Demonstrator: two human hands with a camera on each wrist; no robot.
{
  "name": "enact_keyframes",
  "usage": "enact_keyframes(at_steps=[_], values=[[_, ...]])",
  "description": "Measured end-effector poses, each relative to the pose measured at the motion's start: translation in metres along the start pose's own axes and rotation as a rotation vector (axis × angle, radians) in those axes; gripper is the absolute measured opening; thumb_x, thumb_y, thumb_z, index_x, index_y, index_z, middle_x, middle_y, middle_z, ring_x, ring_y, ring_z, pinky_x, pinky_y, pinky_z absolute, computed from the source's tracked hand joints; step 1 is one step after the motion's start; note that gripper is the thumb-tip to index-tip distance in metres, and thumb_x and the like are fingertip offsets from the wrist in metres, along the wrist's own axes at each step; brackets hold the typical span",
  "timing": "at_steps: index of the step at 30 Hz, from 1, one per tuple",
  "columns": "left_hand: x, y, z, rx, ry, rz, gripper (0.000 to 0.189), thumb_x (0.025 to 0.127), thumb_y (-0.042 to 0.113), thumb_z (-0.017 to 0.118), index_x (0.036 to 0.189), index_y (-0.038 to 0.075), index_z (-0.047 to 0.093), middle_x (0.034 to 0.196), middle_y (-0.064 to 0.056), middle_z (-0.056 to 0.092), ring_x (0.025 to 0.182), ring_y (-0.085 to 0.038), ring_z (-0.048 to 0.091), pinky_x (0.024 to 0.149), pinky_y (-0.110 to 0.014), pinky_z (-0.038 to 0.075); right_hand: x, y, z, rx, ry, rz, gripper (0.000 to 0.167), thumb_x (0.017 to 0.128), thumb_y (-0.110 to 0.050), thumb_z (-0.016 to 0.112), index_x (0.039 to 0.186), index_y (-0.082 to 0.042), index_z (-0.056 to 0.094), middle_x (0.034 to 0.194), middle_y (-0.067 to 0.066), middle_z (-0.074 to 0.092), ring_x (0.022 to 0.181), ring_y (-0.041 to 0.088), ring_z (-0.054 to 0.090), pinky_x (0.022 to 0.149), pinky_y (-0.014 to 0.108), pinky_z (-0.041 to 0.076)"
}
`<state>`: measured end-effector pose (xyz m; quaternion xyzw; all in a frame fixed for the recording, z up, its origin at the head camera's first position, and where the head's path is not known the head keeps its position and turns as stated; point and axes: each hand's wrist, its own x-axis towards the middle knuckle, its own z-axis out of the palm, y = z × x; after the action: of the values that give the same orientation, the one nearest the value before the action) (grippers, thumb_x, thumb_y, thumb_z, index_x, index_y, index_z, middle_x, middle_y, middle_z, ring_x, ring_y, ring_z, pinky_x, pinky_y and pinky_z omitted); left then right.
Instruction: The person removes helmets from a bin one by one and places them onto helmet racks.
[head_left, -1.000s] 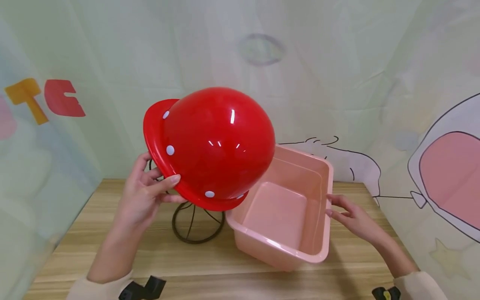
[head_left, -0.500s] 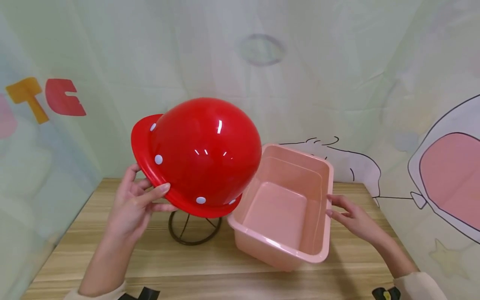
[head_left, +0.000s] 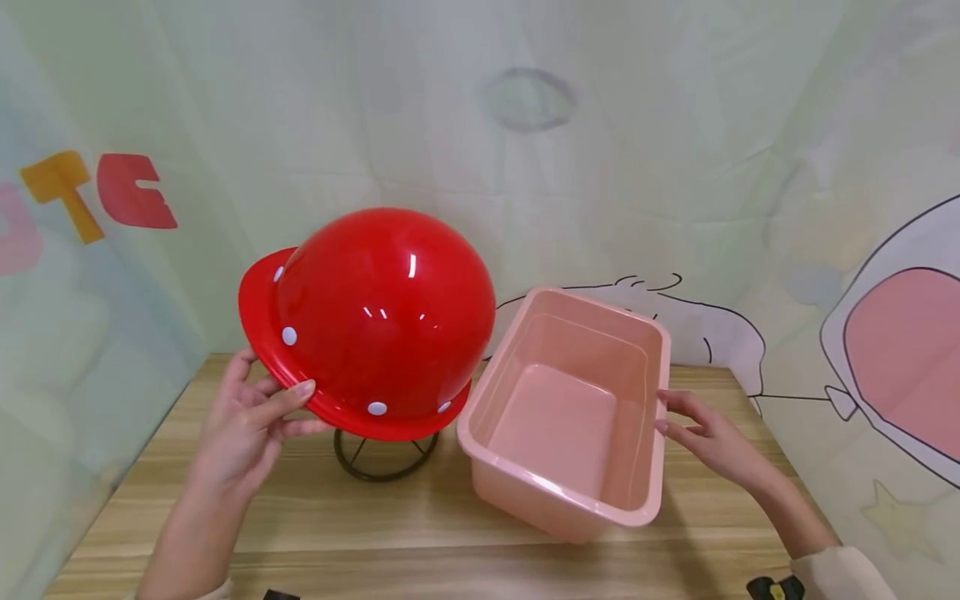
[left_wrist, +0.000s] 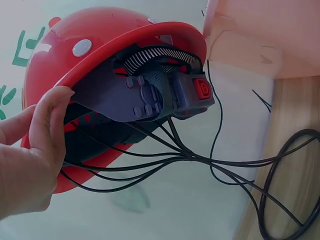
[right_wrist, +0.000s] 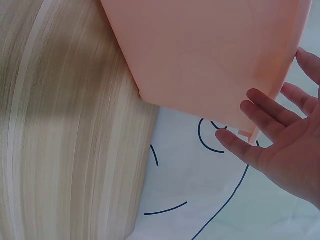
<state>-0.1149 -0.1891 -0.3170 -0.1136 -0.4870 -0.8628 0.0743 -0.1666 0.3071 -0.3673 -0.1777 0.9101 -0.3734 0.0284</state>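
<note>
Helmet (head_left: 386,312) lower, farther left, over wire stand (head_left: 385,478); left hand (head_left: 243,425) pinches brim (head_left: 256,308), right hand (head_left: 708,437), fingers relaxed, touches basin (head_left: 555,486). Best level brim before releasing.

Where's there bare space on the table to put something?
Bare wood shows at the front of the brown wood-grain table, between the left forearm and pink plastic tub. The tub's floor is bare too. It's crowded behind, where the left hand holds the glossy red helmet above the black wire stand.
</note>
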Motion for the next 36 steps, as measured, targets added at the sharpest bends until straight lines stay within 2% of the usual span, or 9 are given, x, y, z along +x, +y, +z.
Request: enact_keyframes(at_steps=[9, 14, 17, 21, 23, 30, 33, 36], values=[[-0.002, -0.004, -0.002, -0.007, 0.009, 0.012, 0.050, 0.088, -0.015, 0.044, 0.129, 0.010, 0.028, 0.110, -0.011, 0.061, 0.092, -0.027, 0.065, 0.061, -0.040, 0.053, -0.001, 0.000, -0.001, -0.008, 0.007, -0.008, 0.049, 0.091, -0.023, 0.056, 0.132, 0.001, 0.041, 0.125, 0.023, 0.049, 0.113, 0.040, 0.047, 0.082, 0.051, 0.048], [-0.003, -0.003, -0.001, 0.002, 0.037, 0.016, 0.067, 0.088, -0.014, 0.046, 0.134, 0.021, 0.013, 0.112, -0.011, 0.059, 0.095, -0.027, 0.064, 0.060, -0.042, 0.053, -0.001, 0.001, 0.000, -0.006, 0.007, -0.002, 0.048, 0.092, -0.022, 0.056, 0.131, 0.001, 0.041, 0.124, 0.023, 0.050, 0.112, 0.039, 0.048, 0.082, 0.049, 0.049], [-0.002, -0.003, -0.001, 0.007, 0.017, 0.041, 0.075, 0.088, -0.015, 0.044, 0.138, 0.027, 0.008, 0.113, -0.012, 0.060, 0.094, -0.028, 0.064, 0.060, -0.043, 0.053, -0.002, 0.001, -0.001, 0.000, 0.005, 0.001, 0.048, 0.092, -0.023, 0.056, 0.131, 0.001, 0.041, 0.124, 0.023, 0.050, 0.112, 0.039, 0.048, 0.082, 0.050, 0.048], [-0.002, -0.003, -0.003, 0.023, -0.029, 0.052, 0.070, 0.088, -0.017, 0.041, 0.139, 0.025, 0.017, 0.113, -0.012, 0.060, 0.090, -0.029, 0.065, 0.059, -0.042, 0.052, -0.002, 0.001, -0.001, 0.004, 0.004, 0.008, 0.049, 0.091, -0.023, 0.056, 0.131, 0.001, 0.041, 0.125, 0.023, 0.049, 0.112, 0.040, 0.047, 0.082, 0.051, 0.048], [-0.002, -0.002, -0.003, 0.053, -0.030, 0.038, 0.066, 0.088, -0.016, 0.042, 0.138, 0.022, 0.021, 0.112, -0.010, 0.060, 0.089, -0.028, 0.065, 0.060, -0.042, 0.053, -0.002, 0.001, -0.001, 0.004, 0.005, 0.010, 0.049, 0.091, -0.023, 0.056, 0.131, 0.001, 0.041, 0.125, 0.023, 0.049, 0.112, 0.040, 0.047, 0.082, 0.051, 0.048], [-0.002, 0.008, -0.007, 0.224, 0.049, -0.048, 0.071, 0.086, -0.009, 0.055, 0.139, 0.022, 0.020, 0.103, -0.005, 0.065, 0.081, -0.024, 0.067, 0.062, -0.037, 0.053, -0.002, 0.001, 0.000, 0.002, 0.009, -0.002, 0.049, 0.091, -0.023, 0.057, 0.132, 0.001, 0.041, 0.125, 0.023, 0.049, 0.113, 0.040, 0.047, 0.082, 0.052, 0.048], [-0.001, 0.014, -0.008, 0.317, 0.078, -0.068, 0.073, 0.084, -0.004, 0.060, 0.142, 0.019, 0.021, 0.094, -0.003, 0.067, 0.076, -0.021, 0.068, 0.062, -0.034, 0.053, -0.002, -0.001, -0.001, 0.003, 0.010, -0.012, 0.048, 0.091, -0.021, 0.056, 0.131, 0.001, 0.041, 0.124, 0.023, 0.049, 0.113, 0.040, 0.047, 0.082, 0.052, 0.048], [0.002, 0.021, -0.010, 0.362, 0.122, -0.086, 0.072, 0.082, -0.001, 0.064, 0.142, 0.015, 0.028, 0.081, -0.004, 0.067, 0.067, -0.019, 0.067, 0.061, -0.031, 0.054, -0.001, -0.002, -0.001, 0.003, 0.010, -0.013, 0.048, 0.091, -0.021, 0.056, 0.131, 0.001, 0.042, 0.125, 0.023, 0.049, 0.113, 0.040, 0.047, 0.082, 0.052, 0.048]])
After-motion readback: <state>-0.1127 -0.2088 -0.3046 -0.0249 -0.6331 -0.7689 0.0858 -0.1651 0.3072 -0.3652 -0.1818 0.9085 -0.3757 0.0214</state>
